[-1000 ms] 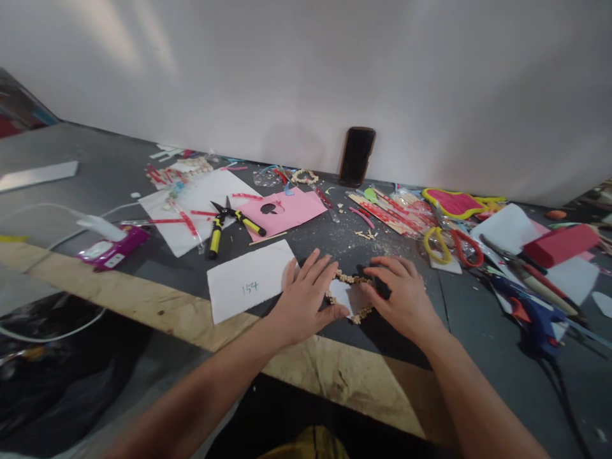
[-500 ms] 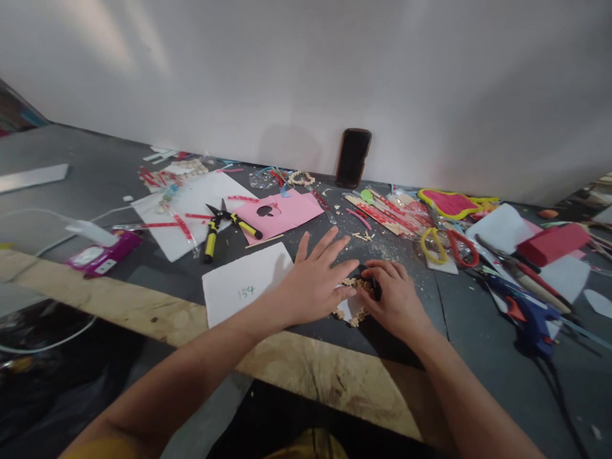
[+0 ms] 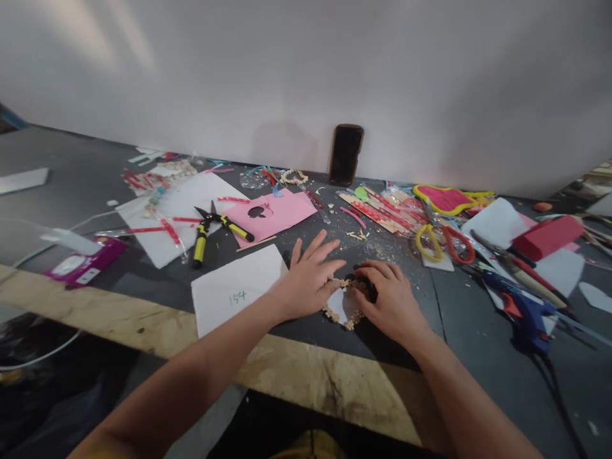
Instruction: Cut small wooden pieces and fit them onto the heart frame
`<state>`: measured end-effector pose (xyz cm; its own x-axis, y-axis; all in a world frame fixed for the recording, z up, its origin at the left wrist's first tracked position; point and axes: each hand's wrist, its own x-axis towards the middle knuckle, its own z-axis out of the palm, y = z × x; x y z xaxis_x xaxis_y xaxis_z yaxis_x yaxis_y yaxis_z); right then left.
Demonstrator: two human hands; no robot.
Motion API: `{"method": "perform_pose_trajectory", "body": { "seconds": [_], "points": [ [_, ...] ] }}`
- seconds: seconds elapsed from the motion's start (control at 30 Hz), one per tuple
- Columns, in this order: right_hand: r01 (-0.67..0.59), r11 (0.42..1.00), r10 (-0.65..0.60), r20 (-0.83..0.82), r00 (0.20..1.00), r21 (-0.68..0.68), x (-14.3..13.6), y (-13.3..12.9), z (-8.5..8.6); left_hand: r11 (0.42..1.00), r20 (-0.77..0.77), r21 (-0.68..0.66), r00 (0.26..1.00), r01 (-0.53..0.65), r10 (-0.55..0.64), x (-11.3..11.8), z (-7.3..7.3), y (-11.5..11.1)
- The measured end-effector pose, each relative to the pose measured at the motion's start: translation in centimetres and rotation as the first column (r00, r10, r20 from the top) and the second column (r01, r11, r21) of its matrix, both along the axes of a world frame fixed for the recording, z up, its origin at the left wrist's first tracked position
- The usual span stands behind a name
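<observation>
On the dark tabletop in front of me lies a small white paper piece (image 3: 338, 305) edged with little light-brown bits (image 3: 349, 324). My left hand (image 3: 306, 280) is open over its left side, with fingers spread and the thumb at the upper left edge. On the right side, my right hand (image 3: 387, 296) curls its thumb and fingers together at the edge of the piece. Something dark shows beside those fingertips, too hidden to name. Part of the edging is covered by both hands. A white card (image 3: 239, 290) marked "154" lies left of my left hand.
Pliers with yellow handles (image 3: 201, 245) and pink paper (image 3: 277, 213) lie at left. A phone (image 3: 346, 154) leans on the wall. Scissors (image 3: 444, 242), a blue glue gun (image 3: 526, 312) and red-and-white wrapped sticks (image 3: 377, 213) are at right. Wood (image 3: 306, 357) lines the front edge.
The whole view has shifted slightly, so most things appear a little further left. Both hands stay at the edged paper piece, the left still spread and the right still curled.
</observation>
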<state>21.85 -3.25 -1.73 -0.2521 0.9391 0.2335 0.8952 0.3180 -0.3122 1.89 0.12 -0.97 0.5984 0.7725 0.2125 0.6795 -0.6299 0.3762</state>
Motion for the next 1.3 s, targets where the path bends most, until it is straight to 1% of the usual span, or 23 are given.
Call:
{"method": "perform_pose_trajectory", "body": {
  "seconds": [0.1,0.17,0.5,0.67,0.8,0.9,0.97,1.07,1.13,1.2,1.27,1.3],
  "points": [
    [0.017,1.000,-0.017,0.018,1.000,-0.009,-0.5,0.0,0.0,0.994,0.069,-0.062,0.993,-0.093,0.097,-0.1,0.0,0.5],
    [0.023,1.000,-0.023,0.028,0.999,-0.014,-0.7,0.0,0.0,0.991,0.088,-0.086,0.990,-0.107,0.114,-0.1,-0.1,0.7],
    [0.000,1.000,0.001,0.039,0.999,-0.026,-0.7,0.0,-0.1,0.995,0.052,-0.090,0.997,-0.044,0.049,0.5,-0.5,0.0],
    [-0.008,1.000,0.009,0.027,1.000,-0.025,-0.7,0.0,0.1,0.996,0.050,-0.078,0.998,-0.044,0.048,0.5,-0.7,0.1],
    [-0.012,1.000,0.012,0.008,1.000,-0.020,-0.8,-0.1,-0.1,0.996,0.068,-0.074,0.996,-0.056,0.061,0.6,-0.7,0.1],
    [-0.015,1.000,0.014,-0.019,1.000,-0.011,-0.7,0.0,-0.2,0.995,0.114,-0.049,0.989,-0.093,0.098,0.6,-0.4,0.0],
    [-0.019,1.000,0.019,-0.049,0.999,0.004,-0.3,0.3,0.0,0.993,0.163,-0.006,0.979,-0.121,0.121,0.5,-0.2,0.0],
    [-0.017,0.998,0.023,-0.114,0.993,0.053,1.1,0.3,1.3,0.982,0.262,0.092,0.955,-0.165,0.136,0.0,-0.2,0.2],
    [0.021,0.994,-0.001,-0.177,0.984,0.109,2.3,-0.5,2.6,0.966,0.339,0.154,0.930,-0.207,0.145,-0.5,-0.2,0.5],
    [0.050,0.990,-0.026,-0.181,0.983,0.129,3.3,-2.2,3.8,0.946,0.404,0.201,0.901,-0.255,0.157,-1.0,0.0,0.7],
    [0.076,0.983,-0.051,-0.150,0.987,0.167,3.9,-4.7,4.1,0.929,0.427,0.229,0.888,-0.289,0.171,-1.4,0.5,0.7],
    [0.080,0.984,-0.059,-0.135,0.989,0.157,4.2,-6.1,3.9,0.926,0.416,0.240,0.893,-0.292,0.174,-1.5,0.8,0.5]
  ]
}}
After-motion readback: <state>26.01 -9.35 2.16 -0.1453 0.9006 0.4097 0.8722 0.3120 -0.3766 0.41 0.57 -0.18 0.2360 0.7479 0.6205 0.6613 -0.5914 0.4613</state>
